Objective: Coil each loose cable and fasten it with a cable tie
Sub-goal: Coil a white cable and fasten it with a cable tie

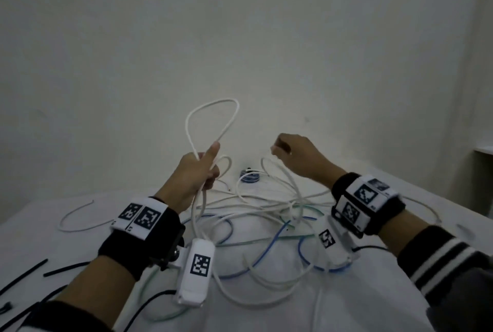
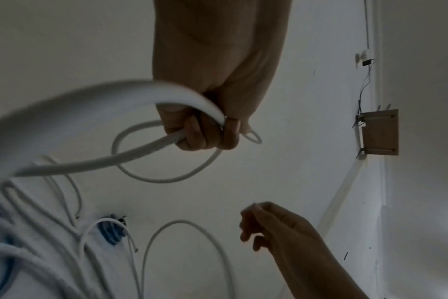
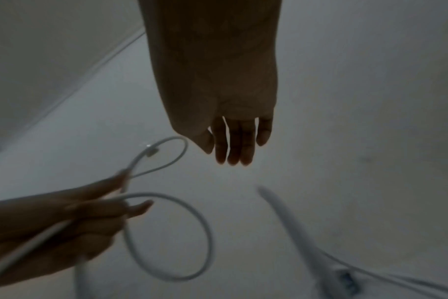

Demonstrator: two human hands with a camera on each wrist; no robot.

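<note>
Left hand (image 1: 198,171): clamped on white cable (image 1: 210,115) loops, raised | Right hand (image 1: 298,156): fingers relaxed, empty, at its 3 o'clock | Cable tangle (image 1: 266,225): on surface (image 1: 40,230) | Cable ties (image 1: 24,274): 8 o'clock

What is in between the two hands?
In the head view, nothing bridges the left hand and right hand; behind the gap sits a blue cable roll.

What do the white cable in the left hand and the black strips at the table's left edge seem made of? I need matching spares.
The white round cable looks like matte plastic-jacketed wire: it holds springy loops without kinking. The thin black strips look like stiff nylon or plastic cable ties: they lie straight and flat, though they are too small and dim to be sure.
</note>
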